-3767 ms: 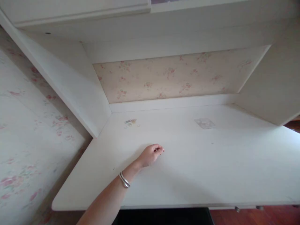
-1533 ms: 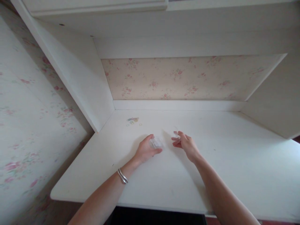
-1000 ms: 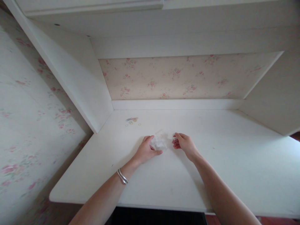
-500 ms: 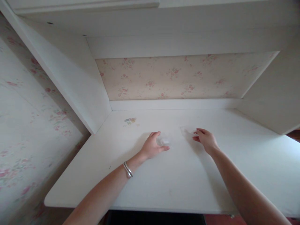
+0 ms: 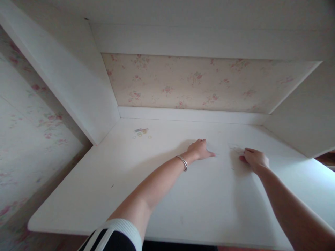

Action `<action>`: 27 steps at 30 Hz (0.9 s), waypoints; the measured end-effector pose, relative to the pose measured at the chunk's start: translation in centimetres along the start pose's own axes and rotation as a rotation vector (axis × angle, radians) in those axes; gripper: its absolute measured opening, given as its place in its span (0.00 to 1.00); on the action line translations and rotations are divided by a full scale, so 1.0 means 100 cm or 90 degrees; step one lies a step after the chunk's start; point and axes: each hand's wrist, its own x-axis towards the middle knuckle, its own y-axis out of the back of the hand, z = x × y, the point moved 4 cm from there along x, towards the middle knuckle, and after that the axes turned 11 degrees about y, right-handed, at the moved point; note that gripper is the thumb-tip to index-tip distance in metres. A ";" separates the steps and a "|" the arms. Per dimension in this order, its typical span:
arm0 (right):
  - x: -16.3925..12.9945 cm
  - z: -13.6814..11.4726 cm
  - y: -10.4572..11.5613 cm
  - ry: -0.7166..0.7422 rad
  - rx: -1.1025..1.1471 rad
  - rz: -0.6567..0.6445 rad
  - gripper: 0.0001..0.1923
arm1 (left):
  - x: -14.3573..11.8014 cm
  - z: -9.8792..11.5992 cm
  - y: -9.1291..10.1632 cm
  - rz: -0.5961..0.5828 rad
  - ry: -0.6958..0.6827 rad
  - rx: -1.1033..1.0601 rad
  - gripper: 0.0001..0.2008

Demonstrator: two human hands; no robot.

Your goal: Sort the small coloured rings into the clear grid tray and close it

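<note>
My left hand (image 5: 201,150), with a silver bangle at the wrist, reaches over the white desktop. Its thumb and fingers curl around a small clear plastic container, which is barely visible against the white surface. To the right, my right hand (image 5: 255,159) pinches a thin transparent piece (image 5: 235,147), which looks like a clear plastic lid, at its right edge. The two hands are apart. Far to the left lies a small pile of coloured rings (image 5: 142,132), perhaps little rubber bands, with a few loose ones beside it.
The white desk (image 5: 204,198) has a side panel (image 5: 75,76) at left and another (image 5: 300,115) at right. Flowered wallpaper (image 5: 183,82) shows behind, under an overhanging shelf. A tiny dark mark (image 5: 112,186) is on the desktop at left.
Both hands have moved right across the desk, the left one with the clear container and the right one with the transparent piece. The view has shifted slightly, and my left sleeve now shows.
</note>
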 end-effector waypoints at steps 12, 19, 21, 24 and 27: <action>-0.022 0.002 -0.001 -0.058 0.027 0.025 0.23 | 0.011 0.008 -0.019 -0.025 -0.059 -0.019 0.50; -0.047 -0.008 0.009 -0.009 0.070 0.153 0.18 | -0.033 -0.101 0.089 0.181 0.047 0.050 0.20; -0.051 -0.012 0.009 -0.016 0.107 0.164 0.19 | -0.050 -0.142 0.126 0.270 0.133 0.122 0.17; -0.061 -0.025 0.008 -0.003 0.148 0.187 0.20 | -0.071 -0.199 0.166 0.336 0.262 0.213 0.19; -0.072 -0.044 0.007 0.026 0.160 0.199 0.20 | -0.077 -0.242 0.182 0.339 0.355 0.245 0.23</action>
